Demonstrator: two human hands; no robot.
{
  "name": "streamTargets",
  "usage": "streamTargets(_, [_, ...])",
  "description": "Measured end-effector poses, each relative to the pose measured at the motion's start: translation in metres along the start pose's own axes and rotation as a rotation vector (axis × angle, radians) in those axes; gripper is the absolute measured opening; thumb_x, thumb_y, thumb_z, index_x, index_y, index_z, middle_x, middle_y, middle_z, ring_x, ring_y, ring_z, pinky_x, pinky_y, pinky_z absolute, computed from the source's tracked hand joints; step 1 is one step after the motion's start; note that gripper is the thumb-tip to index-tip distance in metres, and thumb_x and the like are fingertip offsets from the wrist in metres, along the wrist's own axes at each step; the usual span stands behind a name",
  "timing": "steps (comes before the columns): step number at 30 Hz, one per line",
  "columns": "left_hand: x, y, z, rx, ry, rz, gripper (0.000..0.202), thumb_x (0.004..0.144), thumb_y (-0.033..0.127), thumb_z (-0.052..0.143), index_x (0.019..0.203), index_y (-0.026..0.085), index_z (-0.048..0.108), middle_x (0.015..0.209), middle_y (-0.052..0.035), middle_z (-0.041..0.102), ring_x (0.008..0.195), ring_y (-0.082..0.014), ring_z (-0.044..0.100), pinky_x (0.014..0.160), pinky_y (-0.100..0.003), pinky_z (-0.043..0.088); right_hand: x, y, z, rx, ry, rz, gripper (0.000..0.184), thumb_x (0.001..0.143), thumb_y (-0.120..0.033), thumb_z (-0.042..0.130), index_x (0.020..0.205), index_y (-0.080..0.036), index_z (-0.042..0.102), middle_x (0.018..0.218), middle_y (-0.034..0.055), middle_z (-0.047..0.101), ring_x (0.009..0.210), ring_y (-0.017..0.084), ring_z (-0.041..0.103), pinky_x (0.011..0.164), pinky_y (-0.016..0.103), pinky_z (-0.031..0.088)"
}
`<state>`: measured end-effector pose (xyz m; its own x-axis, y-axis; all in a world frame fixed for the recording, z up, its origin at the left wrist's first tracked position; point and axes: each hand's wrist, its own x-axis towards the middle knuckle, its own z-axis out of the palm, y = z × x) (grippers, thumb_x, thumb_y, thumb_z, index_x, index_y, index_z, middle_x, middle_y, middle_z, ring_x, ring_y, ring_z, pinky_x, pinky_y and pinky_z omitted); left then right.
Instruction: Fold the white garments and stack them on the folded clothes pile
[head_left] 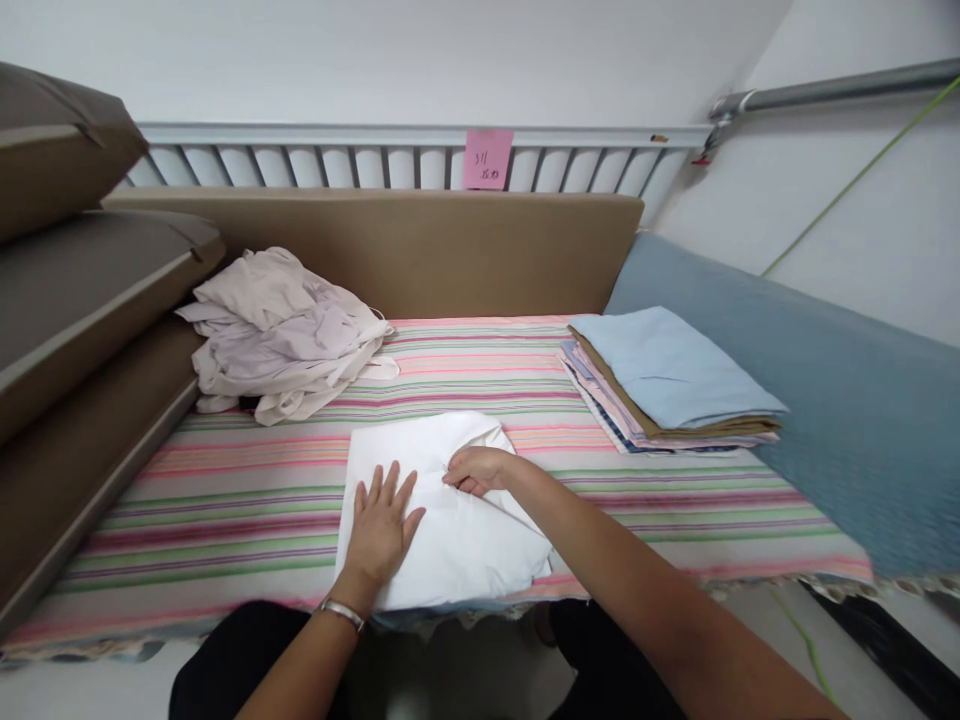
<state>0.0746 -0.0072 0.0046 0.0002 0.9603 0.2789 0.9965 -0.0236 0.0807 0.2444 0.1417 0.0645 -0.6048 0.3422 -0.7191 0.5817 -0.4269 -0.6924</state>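
Observation:
A white cloth (450, 550), partly folded, lies near the front edge of the striped bed cover; its exact kind I cannot make out. My left hand (381, 532) rests flat on its left part with the fingers spread. Over the cloth's upper right, my right hand (478, 470) has its fingers closed in a pinch on the white fabric. A loose fold of the cloth curves up behind that hand, and the fingertips are partly hidden.
A crumpled heap of pale clothes (277, 335) lies at the back left. Neatly folded fabrics, light blue on top (671, 365), are stacked on the right. Brown cushions (82, 290) rise on the left. Behind the striped cover (232, 500) stands a brown panel (420, 250).

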Motion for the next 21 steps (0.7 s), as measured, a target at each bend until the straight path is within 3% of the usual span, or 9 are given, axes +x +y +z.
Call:
streamTargets(3, [0.0,0.0,0.0,-0.004,0.013,-0.003,0.051,0.086,0.045,0.036,0.134,0.031,0.033,0.144,-0.0072,0.03,0.133,-0.0316,0.024,0.102,-0.056,0.027,-0.003,0.003,-0.006,-0.054,0.042,-0.024,0.018,0.066,-0.027,0.071,0.073,-0.015,0.06,0.064,-0.0016,0.06,0.055,0.007,0.055,0.054,0.018,0.045])
streamTargets(7, [0.0,0.0,0.0,-0.01,0.007,-0.003,0.05,0.086,0.045,0.035,0.134,0.031,0.034,0.144,-0.0068,0.031,0.133,-0.0314,0.024,0.102,-0.056,0.027,-0.007,0.007,-0.014,-0.045,0.004,-0.055,0.023,0.065,-0.033,0.071,0.077,-0.015,0.062,0.074,0.0006,0.062,0.061,0.008,0.057,0.059,0.021,0.046])
streamTargets(16, [0.001,0.001,0.0,-0.006,-0.009,-0.013,0.05,0.087,0.044,0.034,0.135,0.03,0.033,0.145,-0.0072,0.03,0.133,-0.0314,0.023,0.102,-0.056,0.026,-0.01,0.016,-0.01,0.259,0.055,-0.183,0.017,0.068,-0.026,0.07,0.077,-0.015,0.059,0.088,0.0051,0.066,0.079,0.014,0.063,0.072,0.027,0.048])
streamTargets(21, [0.001,0.001,-0.001,-0.011,-0.011,-0.011,0.051,0.086,0.045,0.034,0.135,0.03,0.033,0.145,-0.0074,0.03,0.133,-0.0314,0.023,0.102,-0.056,0.026,-0.009,0.022,-0.006,0.366,0.079,-0.244,0.015,0.07,-0.023,0.069,0.076,-0.015,0.057,0.087,0.0042,0.066,0.077,0.012,0.063,0.073,0.025,0.048])
